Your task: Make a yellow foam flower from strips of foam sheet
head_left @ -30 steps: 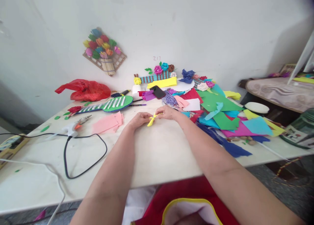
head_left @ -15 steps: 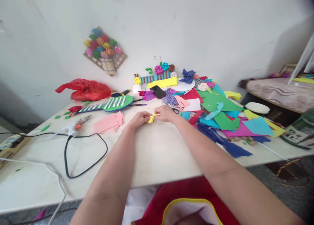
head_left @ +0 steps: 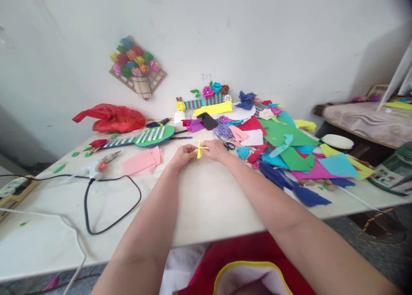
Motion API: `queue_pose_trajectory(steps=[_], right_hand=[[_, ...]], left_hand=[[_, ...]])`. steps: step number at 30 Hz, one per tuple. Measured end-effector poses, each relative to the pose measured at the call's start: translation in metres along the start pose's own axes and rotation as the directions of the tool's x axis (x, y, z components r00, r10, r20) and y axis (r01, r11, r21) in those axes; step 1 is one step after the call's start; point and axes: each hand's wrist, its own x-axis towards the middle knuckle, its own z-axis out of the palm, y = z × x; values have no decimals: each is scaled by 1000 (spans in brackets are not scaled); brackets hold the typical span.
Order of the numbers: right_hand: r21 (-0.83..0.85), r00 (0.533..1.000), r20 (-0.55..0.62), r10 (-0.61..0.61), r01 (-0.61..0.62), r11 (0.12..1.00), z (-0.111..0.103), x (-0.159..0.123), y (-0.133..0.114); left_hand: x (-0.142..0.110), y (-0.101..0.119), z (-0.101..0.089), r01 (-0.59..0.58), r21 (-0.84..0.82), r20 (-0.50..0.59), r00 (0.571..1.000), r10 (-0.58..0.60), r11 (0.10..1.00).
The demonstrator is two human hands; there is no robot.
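Between my fingertips, low over the white table (head_left: 222, 205), is a twisted strip of yellow crepe paper (head_left: 199, 149), crossed in the middle with ends poking up and down. My left hand (head_left: 184, 155) pinches its left end, and my right hand (head_left: 215, 151) pinches the right end. Scissors (head_left: 228, 145) lie just beyond my right hand, partly behind it. Pink paper pieces (head_left: 141, 161) rest to the left of my left hand.
A glue gun (head_left: 95, 170) with a looping black cord and pliers beside it lie at left. Coloured paper sheets (head_left: 289, 136) cover the right side. A phone (head_left: 207, 120), a green racket-shaped board (head_left: 154, 135) and a red plastic bag (head_left: 117, 118) are farther back.
My right hand has shifted slightly left, closer to my left hand, uncovering the scissors. The yellow strip, earlier hanging down in a bow shape, now shows as a cross.
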Motion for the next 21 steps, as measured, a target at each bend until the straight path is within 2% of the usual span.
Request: queue_pose_trajectory(steps=[8,13,16,21], right_hand=[[-55,999,2,36,-36,998,-2,2,-2],[-137,996,-48,80,-86,987,0,1,-13],[-173,997,-58,52,-61,983,2,0,-18],[-142,996,-71,50,-60,988,6,0,-15]], left_hand=[[-2,7,6,14,0,-54,998,-14,1000],[-2,13,10,-43,75,-146,988,53,996],[-1,14,10,-63,97,-179,981,80,993],[0,13,11,-80,203,-219,968,125,976]])
